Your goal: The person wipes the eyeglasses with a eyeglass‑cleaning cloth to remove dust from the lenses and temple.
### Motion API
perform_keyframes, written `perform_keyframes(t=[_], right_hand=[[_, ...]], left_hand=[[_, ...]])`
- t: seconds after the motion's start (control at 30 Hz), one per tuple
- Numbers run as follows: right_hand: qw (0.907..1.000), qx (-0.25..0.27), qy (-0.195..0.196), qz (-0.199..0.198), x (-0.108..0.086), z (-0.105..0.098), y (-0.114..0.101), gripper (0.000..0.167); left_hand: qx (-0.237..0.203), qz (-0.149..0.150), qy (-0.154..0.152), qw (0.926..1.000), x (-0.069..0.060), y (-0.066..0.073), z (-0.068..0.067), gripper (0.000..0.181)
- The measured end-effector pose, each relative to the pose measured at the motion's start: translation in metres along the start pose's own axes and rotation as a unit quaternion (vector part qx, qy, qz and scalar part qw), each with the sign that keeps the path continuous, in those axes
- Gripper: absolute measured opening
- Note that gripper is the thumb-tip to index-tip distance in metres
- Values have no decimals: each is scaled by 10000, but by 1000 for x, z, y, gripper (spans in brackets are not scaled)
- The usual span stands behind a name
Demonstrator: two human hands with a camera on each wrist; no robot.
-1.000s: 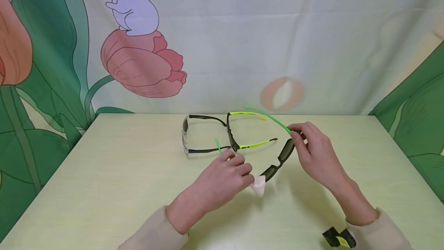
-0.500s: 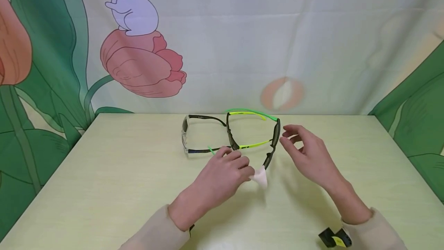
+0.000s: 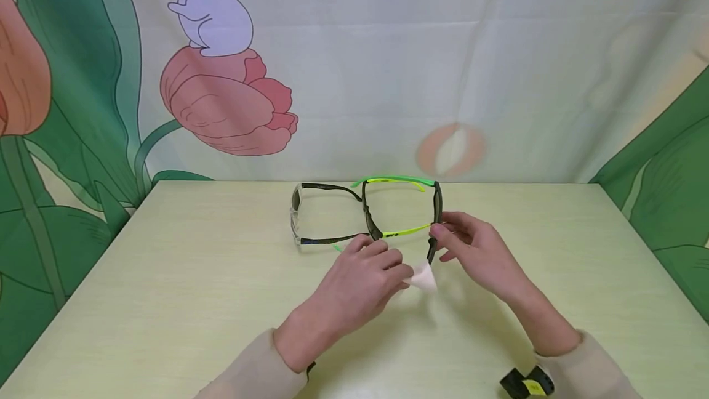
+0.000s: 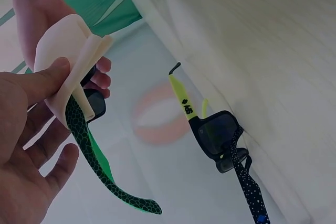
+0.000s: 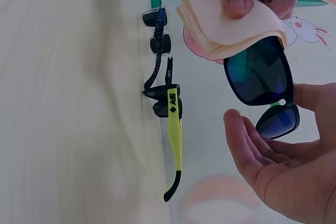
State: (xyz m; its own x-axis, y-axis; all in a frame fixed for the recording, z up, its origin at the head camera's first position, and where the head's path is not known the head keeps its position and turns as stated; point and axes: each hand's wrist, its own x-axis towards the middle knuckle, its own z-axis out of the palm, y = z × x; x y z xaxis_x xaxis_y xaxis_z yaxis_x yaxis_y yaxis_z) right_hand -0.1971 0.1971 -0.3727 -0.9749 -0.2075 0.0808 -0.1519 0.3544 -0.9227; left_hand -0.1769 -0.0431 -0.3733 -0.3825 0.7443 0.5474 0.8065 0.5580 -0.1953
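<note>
1. Sunglasses [image 3: 438,201]: I hold them raised above the table [image 3: 166,300], between my hands; a slack grip could drop them.
2. Right hand [image 3: 482,257]: thumb and fingers bracket their middle; bare skin could smear a lens [image 5: 260,74].
3. Left hand [image 3: 360,285]: pinches the cloth [image 5: 226,24] over one end; twisting could strain the arm [image 4: 90,153].
4. Cloth: pale, matte, soft-looking, folded in layers; trapped grit could scratch.
5. Arm: slim, curved, green, with a black cracked-scale pattern.
6. Lens: glossy, blue-green, rounded square.

Head view evenly bright; soft shadows on tabletop [image 3: 166,306] beneath hands [image 3: 360,288] [image 3: 482,254]; both wrist views dimmer, greyish.
</note>
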Motion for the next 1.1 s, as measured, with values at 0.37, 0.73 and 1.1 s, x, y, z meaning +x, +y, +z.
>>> perform_keyframes(t=[0.37,0.73,1.1], right_hand=[[9929,1118,-156,373,-1,0,-4,59],[9895,1392,-60,376,0,3,-4,56],[9903,1297,-35,498,-1,4,-4,54]], left_hand=[[-235,1,-206,9995,1,5,0,17],[-340,-114,-444,9984,1,9,-3,17],[-520,-66,-573,9970,2,14,0,17]])
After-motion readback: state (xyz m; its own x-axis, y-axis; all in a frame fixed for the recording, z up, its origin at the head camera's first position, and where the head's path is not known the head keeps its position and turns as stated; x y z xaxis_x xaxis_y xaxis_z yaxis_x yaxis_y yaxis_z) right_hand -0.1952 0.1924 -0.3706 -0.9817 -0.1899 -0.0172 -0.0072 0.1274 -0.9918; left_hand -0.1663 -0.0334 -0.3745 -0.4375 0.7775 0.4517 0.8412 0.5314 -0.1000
